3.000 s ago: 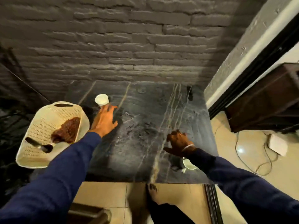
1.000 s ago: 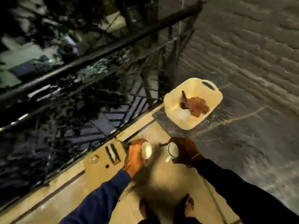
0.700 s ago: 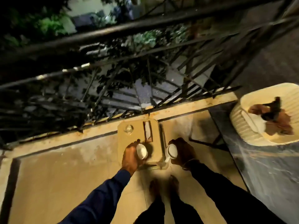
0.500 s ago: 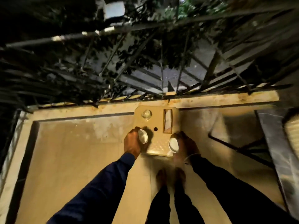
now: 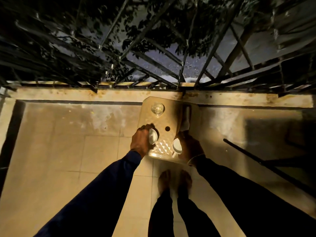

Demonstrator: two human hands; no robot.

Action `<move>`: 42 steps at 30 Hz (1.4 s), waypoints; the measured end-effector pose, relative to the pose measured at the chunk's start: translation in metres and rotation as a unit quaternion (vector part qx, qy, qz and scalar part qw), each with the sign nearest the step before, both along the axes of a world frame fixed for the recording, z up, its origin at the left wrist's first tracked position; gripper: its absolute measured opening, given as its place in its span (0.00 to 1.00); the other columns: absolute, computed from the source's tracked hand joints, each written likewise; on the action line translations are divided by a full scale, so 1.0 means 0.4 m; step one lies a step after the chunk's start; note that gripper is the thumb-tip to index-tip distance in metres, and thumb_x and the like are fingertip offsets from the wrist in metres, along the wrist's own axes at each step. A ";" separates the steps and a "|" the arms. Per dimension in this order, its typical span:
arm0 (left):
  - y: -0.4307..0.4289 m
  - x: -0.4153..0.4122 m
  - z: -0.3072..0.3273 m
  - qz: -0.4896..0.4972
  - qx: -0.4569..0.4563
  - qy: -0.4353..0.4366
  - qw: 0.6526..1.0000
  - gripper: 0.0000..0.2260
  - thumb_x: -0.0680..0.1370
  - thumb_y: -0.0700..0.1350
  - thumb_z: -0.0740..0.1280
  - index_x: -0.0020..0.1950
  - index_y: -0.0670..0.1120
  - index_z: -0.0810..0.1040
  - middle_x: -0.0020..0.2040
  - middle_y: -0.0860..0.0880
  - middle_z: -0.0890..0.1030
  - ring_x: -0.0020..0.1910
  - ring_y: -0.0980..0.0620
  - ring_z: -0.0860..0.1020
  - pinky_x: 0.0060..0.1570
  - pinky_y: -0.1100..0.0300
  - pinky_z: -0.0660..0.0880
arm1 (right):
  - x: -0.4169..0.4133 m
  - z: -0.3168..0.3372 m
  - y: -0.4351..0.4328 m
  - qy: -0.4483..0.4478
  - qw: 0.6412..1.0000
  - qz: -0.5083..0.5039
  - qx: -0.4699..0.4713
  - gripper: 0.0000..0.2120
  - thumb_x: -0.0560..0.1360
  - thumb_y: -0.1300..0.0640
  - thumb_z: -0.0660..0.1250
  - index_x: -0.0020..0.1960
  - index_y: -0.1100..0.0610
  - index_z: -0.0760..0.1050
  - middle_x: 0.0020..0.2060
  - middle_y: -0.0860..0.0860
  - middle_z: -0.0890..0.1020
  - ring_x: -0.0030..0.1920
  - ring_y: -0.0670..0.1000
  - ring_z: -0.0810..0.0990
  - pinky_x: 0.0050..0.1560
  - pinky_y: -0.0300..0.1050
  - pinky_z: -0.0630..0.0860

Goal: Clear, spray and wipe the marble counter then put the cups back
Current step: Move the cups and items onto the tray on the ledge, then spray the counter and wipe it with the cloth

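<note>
My left hand [image 5: 140, 142] has its fingers curled round a white cup [image 5: 152, 136], which is tipped so its mouth faces right and up at me. My right hand [image 5: 190, 147] grips a second cup [image 5: 177, 144], mouth tipped left and up. Only white shows inside each. Both cups are over the near end of a tan plastic stool [image 5: 168, 119] by the railing [image 5: 153, 65]; I cannot tell if they touch it. A clear glass [image 5: 157, 108] stands upright at its far end.
</note>
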State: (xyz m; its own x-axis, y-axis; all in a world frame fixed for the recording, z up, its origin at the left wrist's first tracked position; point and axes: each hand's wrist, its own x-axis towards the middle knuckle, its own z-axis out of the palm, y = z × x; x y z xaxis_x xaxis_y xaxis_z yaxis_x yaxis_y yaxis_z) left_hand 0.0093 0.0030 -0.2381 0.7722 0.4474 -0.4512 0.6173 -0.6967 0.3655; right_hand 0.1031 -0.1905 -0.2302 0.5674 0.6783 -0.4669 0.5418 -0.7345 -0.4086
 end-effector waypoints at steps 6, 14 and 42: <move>-0.001 0.003 0.000 0.011 -0.009 -0.007 1.000 0.37 0.60 0.45 0.81 0.66 0.48 0.71 0.59 0.46 0.78 0.57 0.44 0.78 0.49 0.54 0.76 | -0.014 -0.026 0.008 -0.005 1.000 -0.011 0.008 0.37 0.60 0.55 0.80 0.66 0.55 0.71 0.64 0.57 0.77 0.61 0.60 0.78 0.60 0.51 0.77; 0.000 -0.010 -0.023 0.002 0.003 -0.007 1.000 0.38 0.61 0.47 0.81 0.68 0.52 0.68 0.61 0.48 0.77 0.59 0.45 0.76 0.50 0.53 0.77 | -0.028 -0.050 0.016 -0.013 0.998 -0.060 0.003 0.41 0.62 0.57 0.80 0.71 0.57 0.67 0.67 0.58 0.73 0.63 0.60 0.77 0.60 0.51 0.76; -0.493 0.214 0.750 -0.240 -0.108 -0.359 0.895 0.14 0.76 0.42 0.67 0.61 0.46 0.75 0.56 0.46 0.78 0.56 0.48 0.75 0.58 0.55 0.70 | 0.036 0.788 -0.545 -0.342 0.867 -0.348 0.100 0.18 0.80 0.51 0.53 0.47 0.62 0.78 0.42 0.60 0.80 0.44 0.61 0.79 0.45 0.52 0.77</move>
